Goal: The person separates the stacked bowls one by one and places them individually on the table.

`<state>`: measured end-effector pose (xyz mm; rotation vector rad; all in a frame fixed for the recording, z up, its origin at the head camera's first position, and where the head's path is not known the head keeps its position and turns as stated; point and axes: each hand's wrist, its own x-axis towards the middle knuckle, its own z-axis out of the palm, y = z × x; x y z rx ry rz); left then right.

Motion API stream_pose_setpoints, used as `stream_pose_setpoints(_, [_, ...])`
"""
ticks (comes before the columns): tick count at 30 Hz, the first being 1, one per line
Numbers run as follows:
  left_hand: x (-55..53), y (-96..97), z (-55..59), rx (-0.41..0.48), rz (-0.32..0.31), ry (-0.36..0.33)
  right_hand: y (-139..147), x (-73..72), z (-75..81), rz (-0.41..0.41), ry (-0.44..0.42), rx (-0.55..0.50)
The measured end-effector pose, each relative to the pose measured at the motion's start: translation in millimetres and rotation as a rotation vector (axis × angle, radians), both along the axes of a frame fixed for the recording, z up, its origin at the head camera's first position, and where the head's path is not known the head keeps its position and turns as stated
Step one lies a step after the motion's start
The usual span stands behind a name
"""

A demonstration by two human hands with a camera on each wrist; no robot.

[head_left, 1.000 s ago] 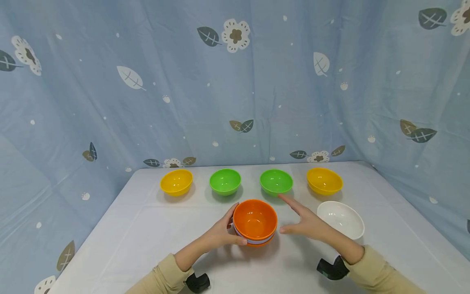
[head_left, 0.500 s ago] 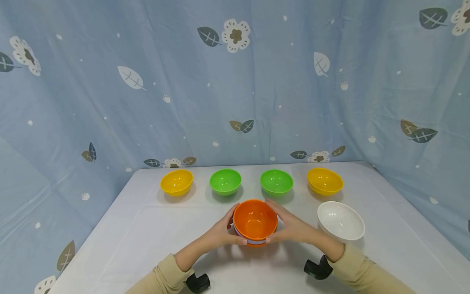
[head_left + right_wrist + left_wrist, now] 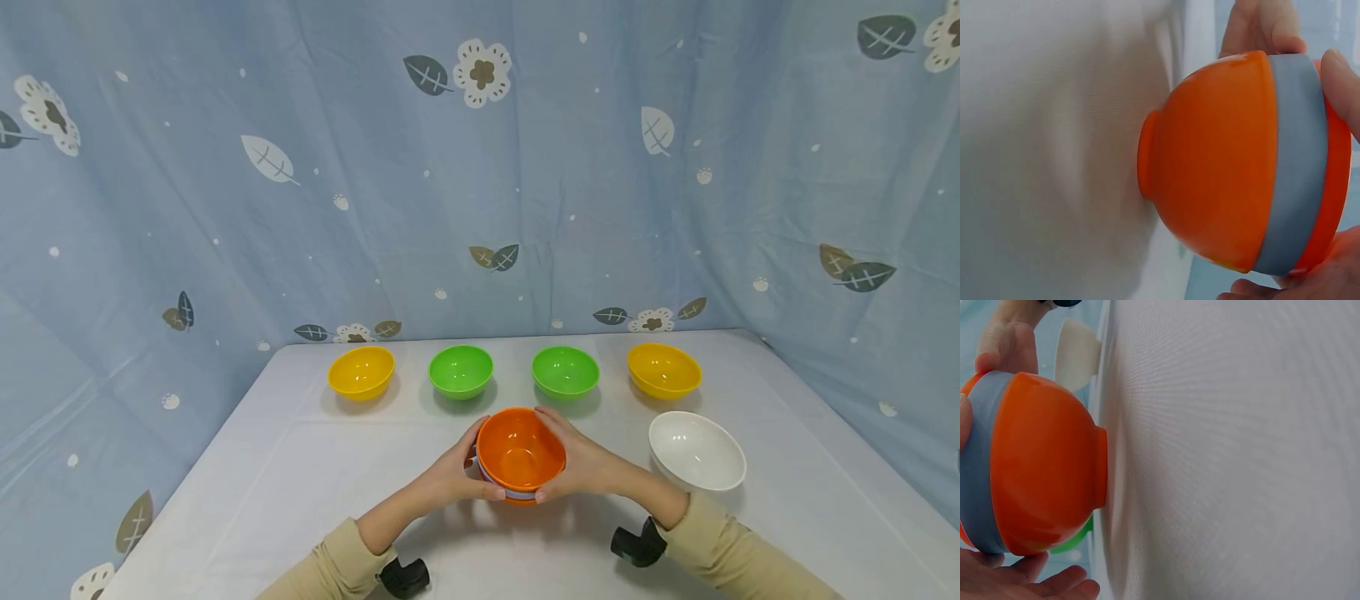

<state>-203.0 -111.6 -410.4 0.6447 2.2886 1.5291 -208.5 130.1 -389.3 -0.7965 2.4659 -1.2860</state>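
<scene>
Nested one in another, several bowls form a stack on the white table in front of me. Its top orange bowl (image 3: 521, 450) faces up, nothing inside. Below sits a lavender-grey bowl (image 3: 1294, 162), only its rim band showing, and under that another orange bowl (image 3: 1047, 469) whose foot meets or nearly meets the cloth. My left hand (image 3: 448, 478) holds the stack's left side, thumb in front, fingers behind. On the opposite side my right hand (image 3: 588, 463) grips it the same way. The fingers behind are partly hidden in the head view.
Along the back stand a yellow bowl (image 3: 362, 373), a green bowl (image 3: 461, 372), a second green bowl (image 3: 565, 372) and another yellow bowl (image 3: 663, 371). A white bowl (image 3: 697, 451) is right of the stack, near my right forearm. A blue patterned curtain (image 3: 480, 167) hangs behind the table.
My right hand has come in leftward from beside the stack and now grips its right side. The left hand and the bowls have stayed in place.
</scene>
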Motion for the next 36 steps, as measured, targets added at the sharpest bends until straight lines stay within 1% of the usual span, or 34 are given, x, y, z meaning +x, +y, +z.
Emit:
stream_pose_setpoints(6, [-0.5,-0.4,-1.5,-0.003,0.005,-0.004,-2.6,1.0,0.4,-0.03,0.007,0.001])
stream_pose_setpoints(16, [-0.8,-0.4,-0.8,-0.006,0.007,0.003,-3.1,0.8,-3.1,-0.054,0.014,0.002])
stream_pose_setpoints(26, [1.2,-2.8,0.9,-0.012,0.011,0.001,-4.9,1.6,-4.9,-0.046,0.044,-0.033])
stream_pose_setpoints(36, [1.6,-7.1,-0.9,-0.017,0.027,-0.004,-9.0,2.7,-6.0,-0.066,0.055,-0.026])
